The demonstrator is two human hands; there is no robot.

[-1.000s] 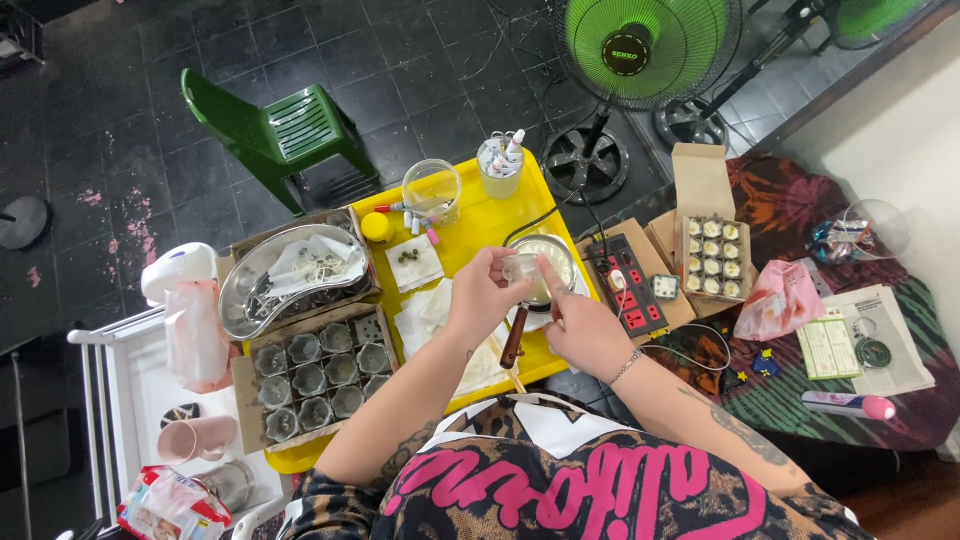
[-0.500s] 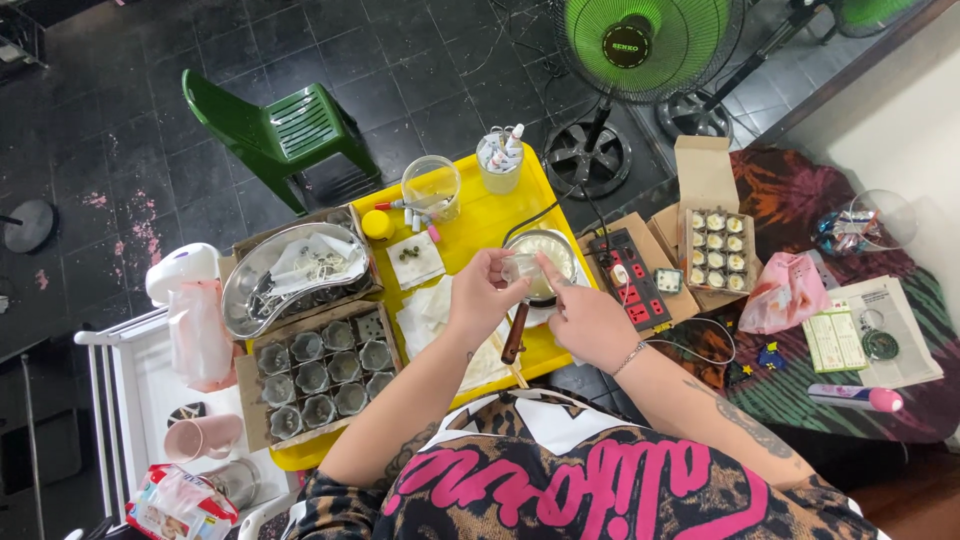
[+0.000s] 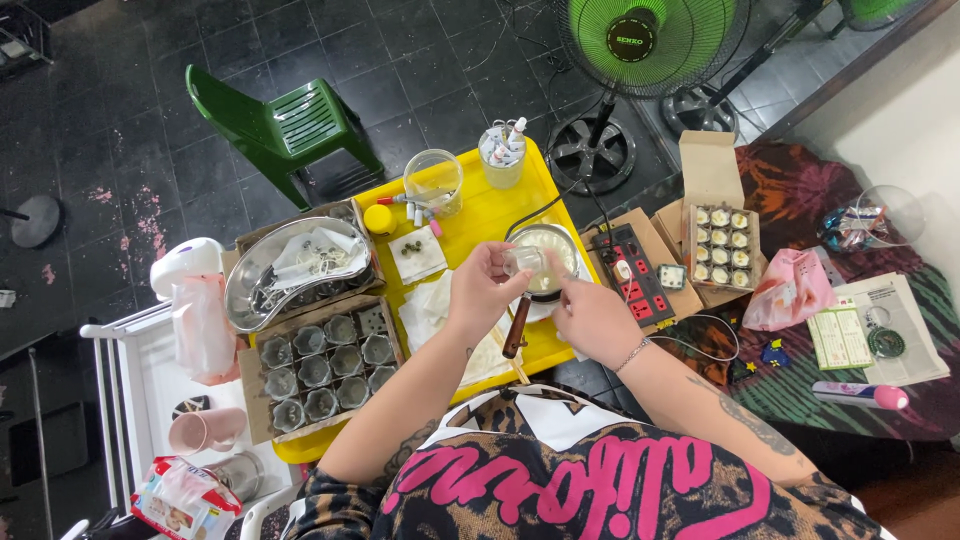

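My left hand [image 3: 481, 292] pinches a small clear glass jar [image 3: 524, 261] above a small pot of pale liquid [image 3: 556, 243] with a wooden handle [image 3: 514, 328]. My right hand [image 3: 594, 318] is beside it, with a finger reaching up to the jar's rim. Both hands hover over the yellow table [image 3: 478, 222]. To the left lies a cardboard box of empty glass jars [image 3: 318, 371]. To the right stands a cardboard box of filled jars [image 3: 719, 248].
A metal tray [image 3: 288, 268] with paper scraps sits at left, white napkins [image 3: 415, 258] and a clear beaker [image 3: 433, 181] on the yellow table. A power strip [image 3: 630, 272] lies right of the pot. A green fan [image 3: 638, 42] and green chair [image 3: 283, 128] stand beyond.
My right hand's finger has drawn back slightly from across the jar to its side. My left hand has lifted the jar a little.
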